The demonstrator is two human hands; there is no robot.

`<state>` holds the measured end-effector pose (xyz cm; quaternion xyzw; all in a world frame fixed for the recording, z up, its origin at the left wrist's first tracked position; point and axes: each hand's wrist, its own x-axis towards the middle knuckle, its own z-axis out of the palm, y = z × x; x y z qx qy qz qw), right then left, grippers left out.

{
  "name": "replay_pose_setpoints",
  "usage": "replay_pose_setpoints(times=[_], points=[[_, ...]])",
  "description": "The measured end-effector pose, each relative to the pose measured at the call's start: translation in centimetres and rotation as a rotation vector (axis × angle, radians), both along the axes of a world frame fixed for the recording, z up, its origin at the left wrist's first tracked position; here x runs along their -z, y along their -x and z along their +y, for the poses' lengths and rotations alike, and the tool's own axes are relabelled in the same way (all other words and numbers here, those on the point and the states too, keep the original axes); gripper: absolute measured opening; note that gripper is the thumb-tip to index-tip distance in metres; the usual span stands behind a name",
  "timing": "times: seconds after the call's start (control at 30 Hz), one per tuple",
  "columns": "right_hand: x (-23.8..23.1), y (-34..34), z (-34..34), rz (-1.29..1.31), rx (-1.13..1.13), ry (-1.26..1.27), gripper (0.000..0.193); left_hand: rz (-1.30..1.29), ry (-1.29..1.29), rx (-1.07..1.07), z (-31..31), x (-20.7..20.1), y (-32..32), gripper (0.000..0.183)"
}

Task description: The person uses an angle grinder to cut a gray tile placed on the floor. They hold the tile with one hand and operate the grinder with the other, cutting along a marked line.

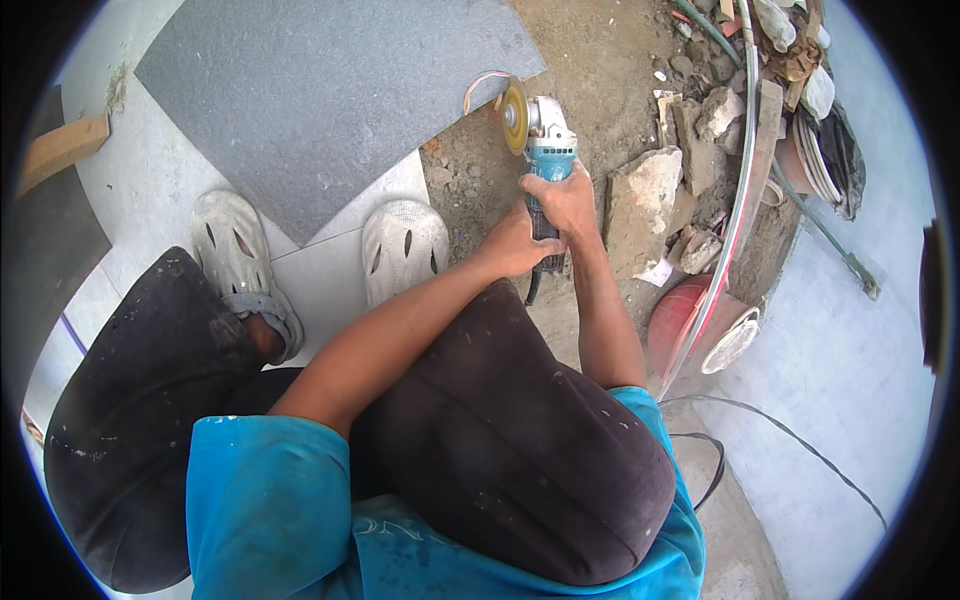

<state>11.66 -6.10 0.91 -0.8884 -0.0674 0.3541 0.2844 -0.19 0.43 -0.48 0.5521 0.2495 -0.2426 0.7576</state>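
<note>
Both of my hands are on an angle grinder (551, 163) with a teal body and a silver head. Its yellow-rimmed disc (515, 117) faces left, beside the corner of a large grey tile (345, 90). Around the teal body wraps my right hand (567, 203), closed. My left hand (515, 243) is closed on the dark rear end of the tool, just below the right. Some of the fingers are hidden behind the grinder. A thin pinkish loop of wire (480, 82) lies by the tile's edge, left of the disc.
Broken concrete chunks (645, 205) and rubble lie to the right. A long pale strip (735, 215) crosses them, next to a red bucket (685, 318) lying on its side. A black cable (790, 432) trails at lower right. Wood (65, 150) juts in at far left.
</note>
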Motion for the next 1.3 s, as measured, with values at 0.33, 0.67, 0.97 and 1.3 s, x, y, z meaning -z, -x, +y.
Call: replay_pose_setpoints(times=[0.33, 0.67, 0.97, 1.3], points=[[0.4, -0.1, 0.1, 0.005, 0.021, -0.017, 0.043, 0.027, -0.032, 0.050, 0.2, 0.5, -0.3, 0.103], [0.3, -0.1, 0.3, -0.023, -0.009, 0.004, 0.042, -0.029, -0.112, -0.048, -0.6, 0.8, 0.0, 0.092], [0.1, 0.1, 0.1, -0.027, 0.001, 0.013, 0.043, -0.021, -0.036, 0.011, 0.0, 0.6, -0.1, 0.100], [-1.5, 0.9, -0.3, -0.011, -0.029, 0.081, 0.044, -0.018, 0.001, -0.041, -2.0, 0.3, 1.1, 0.101]])
